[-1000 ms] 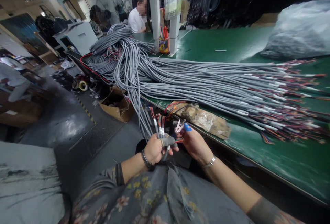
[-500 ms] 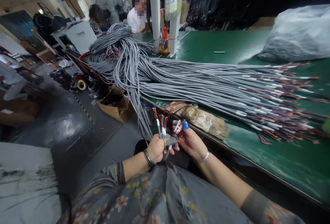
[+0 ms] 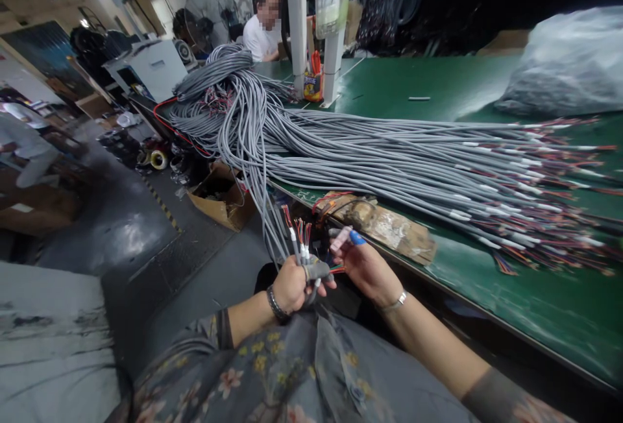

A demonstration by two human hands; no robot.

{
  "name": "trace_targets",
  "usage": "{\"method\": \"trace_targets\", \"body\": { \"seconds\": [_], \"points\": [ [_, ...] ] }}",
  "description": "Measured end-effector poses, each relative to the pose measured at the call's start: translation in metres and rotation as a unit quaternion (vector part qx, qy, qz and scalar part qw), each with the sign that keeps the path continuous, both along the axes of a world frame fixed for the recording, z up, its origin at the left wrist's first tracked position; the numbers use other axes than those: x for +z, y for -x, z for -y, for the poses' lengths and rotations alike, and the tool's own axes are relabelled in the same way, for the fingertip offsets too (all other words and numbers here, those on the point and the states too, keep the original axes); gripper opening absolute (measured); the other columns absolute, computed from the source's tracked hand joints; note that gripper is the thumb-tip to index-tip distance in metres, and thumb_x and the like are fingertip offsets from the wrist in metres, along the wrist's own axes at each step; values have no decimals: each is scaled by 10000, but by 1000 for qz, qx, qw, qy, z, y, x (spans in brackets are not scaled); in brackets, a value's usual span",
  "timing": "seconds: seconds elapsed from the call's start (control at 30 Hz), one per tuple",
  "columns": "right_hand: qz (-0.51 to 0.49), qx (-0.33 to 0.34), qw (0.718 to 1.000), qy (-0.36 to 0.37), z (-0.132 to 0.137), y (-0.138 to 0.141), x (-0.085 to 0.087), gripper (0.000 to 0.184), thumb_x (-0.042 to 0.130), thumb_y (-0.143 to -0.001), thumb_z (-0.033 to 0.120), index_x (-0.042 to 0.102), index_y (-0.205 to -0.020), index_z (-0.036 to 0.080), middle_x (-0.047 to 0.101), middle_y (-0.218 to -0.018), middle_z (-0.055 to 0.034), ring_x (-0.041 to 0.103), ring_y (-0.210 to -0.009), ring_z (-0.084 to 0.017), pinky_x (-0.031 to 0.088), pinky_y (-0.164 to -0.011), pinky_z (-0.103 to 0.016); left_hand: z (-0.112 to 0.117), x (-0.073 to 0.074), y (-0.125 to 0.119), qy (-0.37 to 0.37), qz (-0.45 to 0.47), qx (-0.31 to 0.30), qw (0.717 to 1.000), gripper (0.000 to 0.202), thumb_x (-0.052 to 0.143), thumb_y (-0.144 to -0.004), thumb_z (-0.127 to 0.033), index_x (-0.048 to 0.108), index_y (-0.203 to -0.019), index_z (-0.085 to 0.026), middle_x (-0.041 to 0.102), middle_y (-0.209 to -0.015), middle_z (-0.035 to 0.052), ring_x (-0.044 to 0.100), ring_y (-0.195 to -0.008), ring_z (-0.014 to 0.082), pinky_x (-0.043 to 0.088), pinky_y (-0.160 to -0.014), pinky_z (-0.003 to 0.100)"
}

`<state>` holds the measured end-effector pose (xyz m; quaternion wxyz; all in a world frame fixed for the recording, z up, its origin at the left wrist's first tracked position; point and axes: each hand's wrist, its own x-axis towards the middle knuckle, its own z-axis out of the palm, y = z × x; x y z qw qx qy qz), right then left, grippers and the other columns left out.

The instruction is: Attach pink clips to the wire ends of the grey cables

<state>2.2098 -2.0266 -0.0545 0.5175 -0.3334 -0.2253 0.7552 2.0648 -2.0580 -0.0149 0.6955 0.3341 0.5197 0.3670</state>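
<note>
My left hand is closed round a small bunch of grey cable ends with white sleeves and red and coloured stripped wires sticking up. My right hand, with a blue cot on one fingertip, is curled right beside them and pinches at thin red wires near the bunch. Both hands hover over my lap, just in front of the green bench's edge. A big heap of long grey cables lies across the green bench, its coloured wire ends fanned out to the right.
A brown taped block sits on the bench edge near my hands. An open cardboard box stands on the floor. A large plastic bag lies at the back right. White posts rise from the bench. A person in white sits at the far end.
My hands have stayed almost in place; my right fingers have shifted slightly on the wires. The view has drifted a little.
</note>
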Motion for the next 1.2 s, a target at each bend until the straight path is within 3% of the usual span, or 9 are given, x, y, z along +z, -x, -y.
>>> {"method": "trace_targets", "body": {
  "seconds": [0.2,0.47,0.63,0.77,0.9,1.03,1.2],
  "points": [
    [45,-14,998,-30,4,1,-1,458,779,-615,620,681,-717,184,581,-631,2,473,-568,-110,428,-538,-246,-5,2,-6,14,15,20,1000,390,761,-438,-452,565,-521,-126,596,-466,72,470,-349,92,147,-358,207],
    [-57,63,996,18,2,1,-3,439,753,-663,603,714,-850,207,631,-706,-8,494,-555,-130,448,-571,-293,-9,1,-9,18,30,42,998,378,758,-437,-432,554,-559,-139,615,-500,62,473,-350,90,134,-362,215],
    [-51,33,998,21,-1,2,-8,319,809,-636,483,702,-800,230,637,-695,3,498,-541,-143,433,-520,-292,-8,-6,-11,27,21,40,999,398,756,-436,-458,530,-534,-146,600,-482,63,463,-357,88,127,-374,215],
    [-46,40,998,18,0,5,-9,355,783,-651,537,696,-826,240,626,-677,-2,503,-549,-157,404,-454,-280,-7,-10,-12,25,10,23,999,424,762,-467,-493,533,-536,-142,596,-480,58,465,-359,88,134,-380,212],
    [-57,9,998,23,2,5,-5,412,821,-567,585,704,-771,247,659,-740,4,534,-615,-144,468,-539,-276,-5,-8,-10,23,18,39,999,433,779,-432,-485,547,-557,-141,608,-483,50,472,-347,90,145,-366,209],
    [-65,20,997,44,1,1,0,503,816,-494,659,717,-750,236,683,-776,-2,550,-650,-120,484,-581,-236,2,-5,-5,14,26,55,998,438,799,-411,-475,547,-537,-140,622,-485,48,483,-333,91,161,-348,199],
    [-23,8,999,40,0,1,3,480,851,-499,589,720,-753,203,668,-740,-7,531,-618,-105,467,-552,-217,7,-5,-3,-36,34,69,996,432,796,-475,-486,548,-511,-134,647,-509,68,491,-343,83,179,-342,192]
  ]
}}
